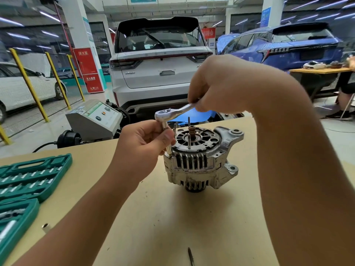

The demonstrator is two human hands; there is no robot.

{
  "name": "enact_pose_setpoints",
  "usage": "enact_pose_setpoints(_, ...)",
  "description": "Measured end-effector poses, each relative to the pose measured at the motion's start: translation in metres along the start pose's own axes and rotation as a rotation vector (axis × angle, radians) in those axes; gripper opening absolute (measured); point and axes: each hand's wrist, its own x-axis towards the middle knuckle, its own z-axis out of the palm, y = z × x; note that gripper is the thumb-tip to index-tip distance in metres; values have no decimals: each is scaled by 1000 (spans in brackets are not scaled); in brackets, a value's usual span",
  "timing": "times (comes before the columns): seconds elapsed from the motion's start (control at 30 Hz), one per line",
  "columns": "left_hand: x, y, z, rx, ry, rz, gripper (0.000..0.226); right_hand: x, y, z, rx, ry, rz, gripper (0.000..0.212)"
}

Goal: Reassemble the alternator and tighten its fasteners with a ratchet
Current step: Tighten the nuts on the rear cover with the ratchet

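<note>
A silver alternator (201, 160) stands upright on the tan workbench (172, 217), its shaft and several thin studs pointing up. A chrome ratchet (172, 112) hovers over its left edge, with an extension and socket (167, 139) running down to a fastener on the housing rim. My right hand (226, 83) grips the ratchet handle from above. My left hand (146, 143) pinches the extension just below the ratchet head. The fastener itself is hidden under the socket.
A green socket set case (28, 179) lies open at the left edge. One loose socket (46, 226) sits near it and a thin dark tool (190, 256) at the front. A grey machine (94, 120) and parked cars stand beyond the bench.
</note>
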Motion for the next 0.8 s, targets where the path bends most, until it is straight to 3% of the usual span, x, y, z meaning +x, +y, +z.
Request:
enact_pose_setpoints(0.07, 0, 0, 3, -3, 9, 5, 15, -2, -2, -2, 20, -80, -51, 9)
enact_pose_setpoints(0.17, -2, -1, 8, -24, 52, 8, 9, -9, -7, -10, 105, -252, -108, 20)
enact_pose_setpoints(0.33, -1, 2, 5, -18, -23, 32, 15, 0, -6, 3, -4, -46, -22, 17)
enact_pose_setpoints(0.4, -1, 3, 6, -38, -9, 32, 14, -2, -7, 1, 8, -90, -61, 14)
enact_pose_setpoints(0.5, -4, 3, 10, 2, 36, 54, 15, -10, -7, -10, 105, -232, -113, 27)
enact_pose_setpoints(0.67, -1, 3, 4, 28, -20, 38, 19, -3, -7, 1, 6, -87, -36, 27)
enact_pose_setpoints(0.8, -3, 1, 4, 42, 43, 77, 15, -9, -8, -9, 66, -285, -145, 42)
